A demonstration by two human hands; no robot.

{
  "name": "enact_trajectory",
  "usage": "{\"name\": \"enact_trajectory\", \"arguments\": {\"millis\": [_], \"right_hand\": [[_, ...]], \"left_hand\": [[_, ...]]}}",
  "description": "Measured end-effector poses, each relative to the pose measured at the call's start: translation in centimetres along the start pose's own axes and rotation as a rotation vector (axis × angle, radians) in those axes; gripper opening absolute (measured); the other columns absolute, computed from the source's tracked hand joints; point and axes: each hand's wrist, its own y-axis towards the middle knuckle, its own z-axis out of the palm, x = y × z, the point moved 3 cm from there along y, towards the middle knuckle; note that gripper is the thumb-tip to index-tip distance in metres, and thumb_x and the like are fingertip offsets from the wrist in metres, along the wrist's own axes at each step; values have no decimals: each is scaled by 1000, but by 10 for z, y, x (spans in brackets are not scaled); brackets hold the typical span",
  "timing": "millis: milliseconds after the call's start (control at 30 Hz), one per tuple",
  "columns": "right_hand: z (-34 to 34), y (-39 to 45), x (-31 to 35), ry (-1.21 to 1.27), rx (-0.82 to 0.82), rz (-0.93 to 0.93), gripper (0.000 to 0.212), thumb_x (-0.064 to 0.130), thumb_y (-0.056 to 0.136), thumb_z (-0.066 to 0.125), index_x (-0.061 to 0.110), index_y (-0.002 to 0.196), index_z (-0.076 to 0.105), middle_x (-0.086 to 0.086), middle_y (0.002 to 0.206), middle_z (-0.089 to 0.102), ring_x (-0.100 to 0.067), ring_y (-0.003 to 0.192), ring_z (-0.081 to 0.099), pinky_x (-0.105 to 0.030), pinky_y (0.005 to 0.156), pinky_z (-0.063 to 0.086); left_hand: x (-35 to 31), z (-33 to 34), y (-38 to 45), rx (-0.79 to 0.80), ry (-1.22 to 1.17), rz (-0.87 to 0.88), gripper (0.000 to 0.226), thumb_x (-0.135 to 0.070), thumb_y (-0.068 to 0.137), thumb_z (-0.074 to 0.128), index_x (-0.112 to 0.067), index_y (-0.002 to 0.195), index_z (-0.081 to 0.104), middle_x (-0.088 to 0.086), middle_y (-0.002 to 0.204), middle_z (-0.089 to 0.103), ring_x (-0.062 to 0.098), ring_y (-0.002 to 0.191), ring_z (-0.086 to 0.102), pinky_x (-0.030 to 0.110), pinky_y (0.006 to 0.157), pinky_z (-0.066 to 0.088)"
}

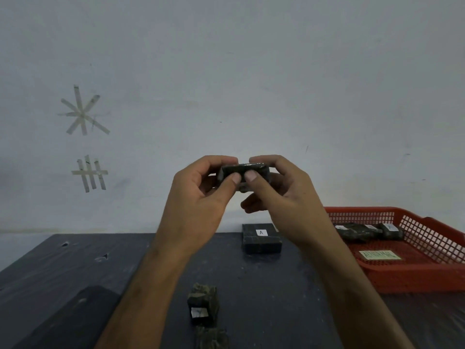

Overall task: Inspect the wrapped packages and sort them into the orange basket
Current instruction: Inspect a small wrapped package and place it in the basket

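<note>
Your fingers (235,178) are clamped on a small dark wrapped package (242,170), held up at chest height in front of the pale grey wall (251,71). Both thumbs press its near face side by side, and the other fingers curl over its top and behind it. Your left hand (198,195) takes the left end, your right hand (279,190) the right end, and the package lies roughly level between them, well above the surface.

Below your hands, on the dark scuffed surface (75,260), a flat black rectangular package with a white label marked "A" (261,239) lies near the far edge, close to the wall. Nearer to you, between your forearms, a crumpled dark cube-shaped package with a small white label on its near face (203,307) sits upright, and just beside it on the near side lies another crumpled dark package (212,338), cut off by the bottom edge of view.

To the right stands the orange mesh plastic basket (427,275). Inside, along its far side, lie several dark wrapped packages with small white labels (367,231), touching one another. A pale label with green lettering (380,255) lies on the basket floor; the wording is too blurred to read.

At the near left a black angled block (75,316) rests on the surface. Strips of pale tape (81,113) form a star and a hatch on the wall at far left.
</note>
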Motion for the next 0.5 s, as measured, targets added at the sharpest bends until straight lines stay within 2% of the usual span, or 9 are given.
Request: {"name": "enact_trajectory", "arguments": {"millis": [100,200,267,333,400,500], "right_hand": [[-1,0,-1,154,81,113,37,40,100,64,19,130,65,-9,103,81,-30,79,80,-44,81,67],[-2,2,-2,209,47,78,30,29,100,67,11,123,70,-10,97,80,-28,75,78,-42,77,65],[-6,3,-3,187,32,37,29,19,98,71,8,124,70,-12,101,78,-25,77,78,-39,78,65],[-9,4,-3,139,38,3,31,14,97,72,8,127,68,-11,106,78,-25,84,79,-35,80,65],[-9,4,-2,80,60,-29,28,14,98,72,9,126,69,-11,106,79,-27,90,79,-35,80,65],[-6,4,-1,44,98,-17,22,20,102,66,12,121,71,-11,102,78,-27,83,79,-35,77,65]], "left_hand": [[-1,-2,0,116,-78,19,29,2,94,71,-13,119,72,3,110,79,15,109,75,25,95,60],[-1,-1,0,174,-100,46,37,2,91,73,-11,125,69,6,119,76,17,117,72,23,96,58],[0,-1,0,176,-134,2,44,-15,87,77,-15,130,67,2,124,74,15,115,73,22,94,59],[1,-2,0,131,-145,-50,52,-32,82,76,-18,131,69,-1,121,77,15,110,76,26,93,61],[2,-2,2,73,-173,-66,40,-27,86,74,-15,124,73,1,112,80,17,102,79,28,91,63],[2,-3,3,53,-147,-35,21,-11,95,71,-16,114,76,-1,104,82,15,98,80,23,87,62]]}}
